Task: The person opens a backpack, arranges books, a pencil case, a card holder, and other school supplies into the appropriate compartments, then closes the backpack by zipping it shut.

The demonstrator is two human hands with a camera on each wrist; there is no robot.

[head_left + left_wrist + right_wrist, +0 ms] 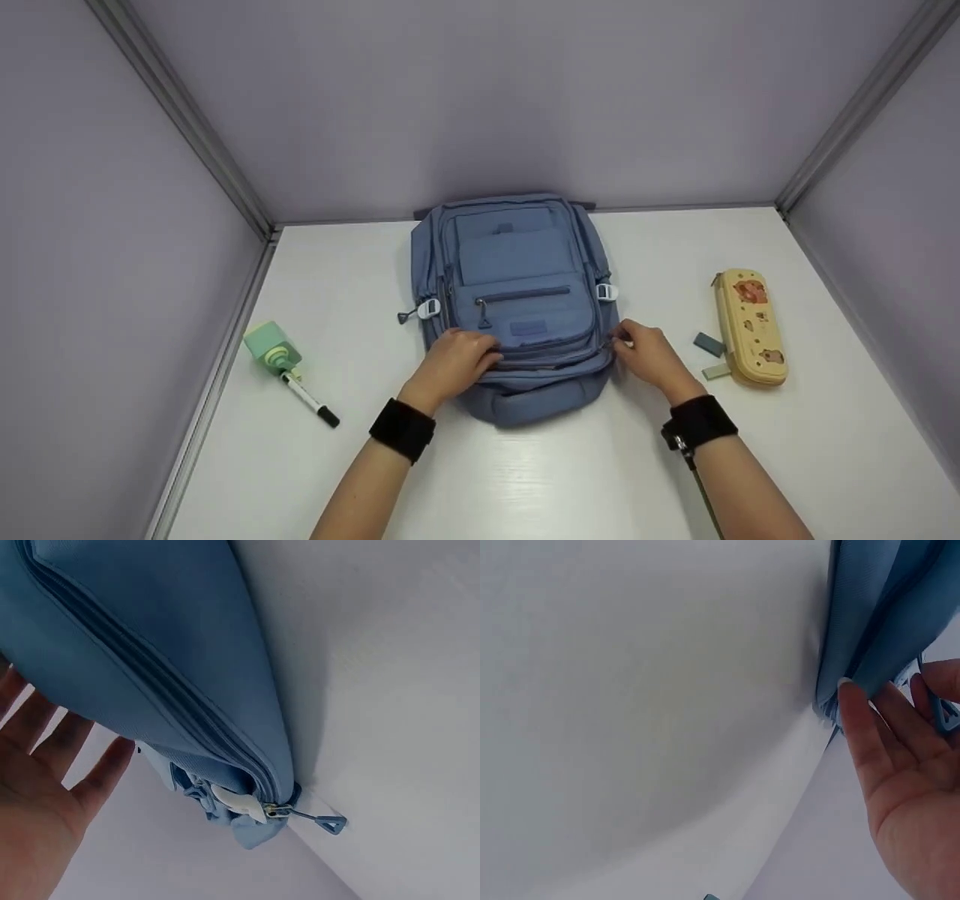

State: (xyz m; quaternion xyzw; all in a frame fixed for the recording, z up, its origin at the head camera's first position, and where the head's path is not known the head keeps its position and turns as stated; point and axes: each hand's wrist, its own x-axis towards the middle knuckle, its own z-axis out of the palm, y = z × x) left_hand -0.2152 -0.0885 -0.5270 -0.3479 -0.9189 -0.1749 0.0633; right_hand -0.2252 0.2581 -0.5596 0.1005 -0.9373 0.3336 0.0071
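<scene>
I am pinching a blue triangular zipper pull (936,711) between the thumb and bent index finger of my right hand (652,352), at the near right side of a slate-blue fabric backpack (525,311); the loop is probably giving me a firmer purchase than the small slider would. The other fingers of that hand are stretching along the bag's side, likely bracing the cloth. My left hand (454,364) is resting on the near left part of the backpack, its fingers spreading fairly straight against the fabric without gripping it, seemingly steadying the soft body against a pull. The backpack is lying mid-table (517,480), front pockets facing up, which is leaving its zippers within reach of both hands. Well apart on the right, a yellow pencil case with cartoon prints (754,328) is lying beside two small greenish blocks (709,344); on the left, a white black-capped marker (310,400) is touching a mint-green object (271,346) that I cannot identify.
</scene>
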